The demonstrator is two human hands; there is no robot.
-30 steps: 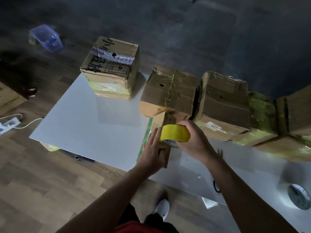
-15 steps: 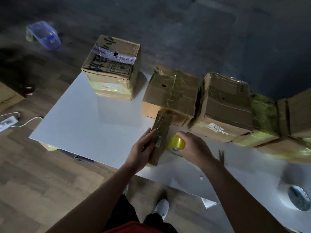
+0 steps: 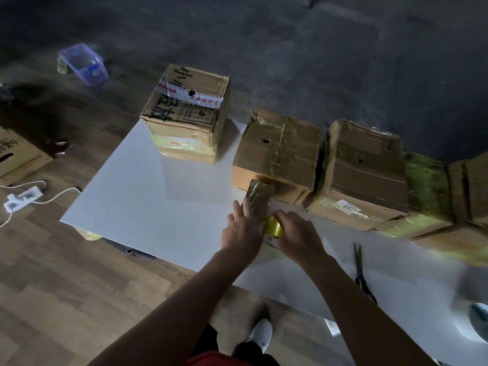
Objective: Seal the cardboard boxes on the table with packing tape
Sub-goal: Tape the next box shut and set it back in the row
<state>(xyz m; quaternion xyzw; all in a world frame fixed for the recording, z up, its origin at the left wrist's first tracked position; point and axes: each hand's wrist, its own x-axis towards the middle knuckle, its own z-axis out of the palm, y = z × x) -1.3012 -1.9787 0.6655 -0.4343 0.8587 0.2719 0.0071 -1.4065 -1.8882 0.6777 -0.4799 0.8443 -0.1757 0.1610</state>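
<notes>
A small narrow cardboard box (image 3: 260,198), wrapped in shiny tape, lies on the white table (image 3: 148,207) in front of me. My left hand (image 3: 241,231) holds its near left side, fingers lying along the box. My right hand (image 3: 297,232) grips a yellow roll of packing tape (image 3: 274,226) against the box's near right end. Behind stand larger taped boxes: a tall one with black writing (image 3: 186,114), a middle one (image 3: 278,151), and a third (image 3: 365,165) to its right.
Scissors (image 3: 360,268) lie on the table to the right of my right arm. More taped boxes (image 3: 449,196) line the far right. A round object (image 3: 479,317) sits at the table's right edge. On the floor are a blue plastic tub (image 3: 83,63), a power strip (image 3: 22,199) and a carton (image 3: 18,157).
The small box has been turned and laid flatter on the table. My right hand brought the tape roll down from above the box to its near right end.
</notes>
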